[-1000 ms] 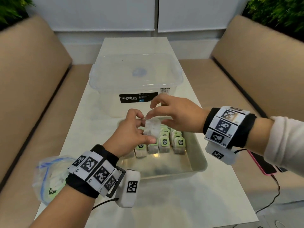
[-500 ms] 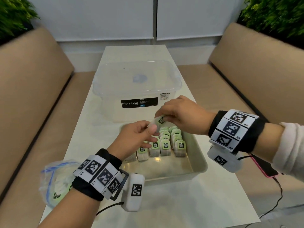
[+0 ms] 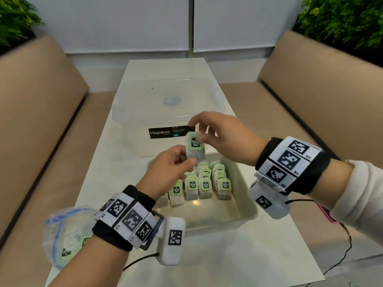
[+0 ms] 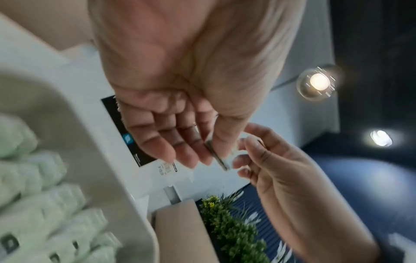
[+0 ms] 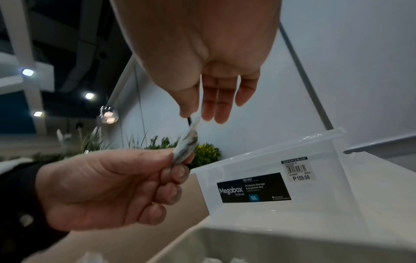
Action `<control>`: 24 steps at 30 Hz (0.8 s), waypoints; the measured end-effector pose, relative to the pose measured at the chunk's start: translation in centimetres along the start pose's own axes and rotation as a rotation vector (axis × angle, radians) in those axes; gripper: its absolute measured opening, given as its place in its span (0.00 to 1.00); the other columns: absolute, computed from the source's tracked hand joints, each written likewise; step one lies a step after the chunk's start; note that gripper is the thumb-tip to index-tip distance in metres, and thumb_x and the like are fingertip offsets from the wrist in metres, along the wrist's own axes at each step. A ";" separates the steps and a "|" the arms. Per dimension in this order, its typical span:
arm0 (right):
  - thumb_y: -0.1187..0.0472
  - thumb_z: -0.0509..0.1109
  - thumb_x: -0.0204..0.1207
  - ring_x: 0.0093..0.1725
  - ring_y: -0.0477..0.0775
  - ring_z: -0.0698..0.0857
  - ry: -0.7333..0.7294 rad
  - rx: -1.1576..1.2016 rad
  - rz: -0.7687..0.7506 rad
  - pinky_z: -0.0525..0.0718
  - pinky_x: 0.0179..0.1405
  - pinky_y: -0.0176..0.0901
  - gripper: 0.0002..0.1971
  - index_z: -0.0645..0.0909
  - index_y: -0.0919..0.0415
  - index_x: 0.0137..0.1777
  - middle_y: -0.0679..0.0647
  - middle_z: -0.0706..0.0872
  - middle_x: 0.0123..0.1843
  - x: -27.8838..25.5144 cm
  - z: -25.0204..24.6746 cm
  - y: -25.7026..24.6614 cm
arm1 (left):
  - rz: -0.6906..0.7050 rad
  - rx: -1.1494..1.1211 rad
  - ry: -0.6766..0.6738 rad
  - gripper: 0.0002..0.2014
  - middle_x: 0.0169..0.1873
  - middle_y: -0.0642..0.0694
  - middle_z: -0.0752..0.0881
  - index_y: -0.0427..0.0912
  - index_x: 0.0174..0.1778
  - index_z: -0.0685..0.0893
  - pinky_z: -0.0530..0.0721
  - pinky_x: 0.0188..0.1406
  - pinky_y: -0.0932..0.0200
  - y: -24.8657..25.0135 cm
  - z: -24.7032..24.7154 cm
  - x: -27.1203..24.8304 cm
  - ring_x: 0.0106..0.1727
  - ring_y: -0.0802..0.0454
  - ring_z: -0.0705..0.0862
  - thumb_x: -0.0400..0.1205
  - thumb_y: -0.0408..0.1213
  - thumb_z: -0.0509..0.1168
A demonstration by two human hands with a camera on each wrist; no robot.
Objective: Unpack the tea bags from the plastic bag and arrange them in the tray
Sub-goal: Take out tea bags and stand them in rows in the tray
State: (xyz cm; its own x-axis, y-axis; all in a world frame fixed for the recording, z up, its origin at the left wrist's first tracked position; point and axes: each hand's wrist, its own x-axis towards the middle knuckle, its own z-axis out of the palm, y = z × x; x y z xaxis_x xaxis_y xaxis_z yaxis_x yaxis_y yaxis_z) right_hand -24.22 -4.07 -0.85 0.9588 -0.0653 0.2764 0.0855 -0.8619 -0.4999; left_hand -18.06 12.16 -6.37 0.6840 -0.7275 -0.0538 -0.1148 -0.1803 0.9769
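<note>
Above the far end of the beige tray (image 3: 246, 204) both hands hold one tea bag (image 3: 195, 147) with a green tag. My left hand (image 3: 176, 164) pinches its lower edge between thumb and forefinger. My right hand (image 3: 211, 131) pinches the green tag at its top. The same tea bag (image 5: 185, 147) shows edge-on in the right wrist view, and as a thin edge (image 4: 217, 156) in the left wrist view. Several tea bags (image 3: 205, 183) stand upright in rows in the tray. The zip plastic bag (image 3: 66, 237) lies at the table's left edge and holds more tea bags.
A clear Megabox storage box (image 3: 167, 112) stands just behind the tray. Tan benches (image 3: 41, 129) flank the narrow white table (image 3: 228, 264). A pink phone (image 3: 329, 214) with a black cable lies on the right bench, under my right forearm.
Both hands have lifted the tea bag higher above the tray and turned it upright. My right hand now holds it by the green tag.
</note>
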 end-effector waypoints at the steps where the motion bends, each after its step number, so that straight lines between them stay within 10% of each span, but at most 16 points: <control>1: 0.63 0.69 0.77 0.39 0.38 0.77 0.093 0.040 0.018 0.77 0.44 0.37 0.10 0.79 0.55 0.58 0.44 0.81 0.44 -0.3 0.1 0.0 | -0.014 -0.062 0.029 0.05 0.41 0.50 0.85 0.50 0.48 0.82 0.80 0.37 0.64 0.1 0.1 0.1 0.40 0.58 0.83 0.81 0.35 0.65; 4: 0.63 0.71 0.75 0.40 0.49 0.80 0.300 0.130 0.076 0.79 0.43 0.41 0.08 0.76 0.52 0.49 0.48 0.80 0.48 -1.6 1.0 0.2 | -0.064 -0.226 0.090 0.06 0.41 0.52 0.87 0.50 0.50 0.82 0.80 0.36 0.66 0.4 0.0 0.2 0.38 0.59 0.83 0.82 0.35 0.63; 15: 0.58 0.76 0.69 0.37 0.31 0.73 0.507 0.076 0.150 0.77 0.44 0.42 0.03 0.84 0.52 0.39 0.42 0.74 0.41 -3.5 4.5 -0.6 | -0.150 -0.439 0.051 0.05 0.37 0.55 0.83 0.49 0.44 0.83 0.76 0.37 0.65 1.5 0.7 0.0 0.38 0.59 0.81 0.82 0.36 0.63; 24: 0.60 0.74 0.71 0.35 0.34 0.72 0.490 0.015 0.108 0.77 0.42 0.44 0.02 0.83 0.54 0.40 0.40 0.74 0.41 -3.5 4.5 -0.9 | -0.139 -0.401 0.081 0.05 0.35 0.57 0.84 0.50 0.43 0.84 0.74 0.36 0.65 1.5 0.9 -0.4 0.38 0.60 0.81 0.81 0.37 0.64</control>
State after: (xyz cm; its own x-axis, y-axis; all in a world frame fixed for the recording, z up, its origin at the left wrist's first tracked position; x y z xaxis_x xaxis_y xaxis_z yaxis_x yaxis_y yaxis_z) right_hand -26.46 -0.77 -5.04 0.7229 -0.3852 0.5736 0.0000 -0.8302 -0.5574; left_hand -19.16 11.52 -5.09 0.7294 -0.6574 -0.1894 0.2600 0.0103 0.9655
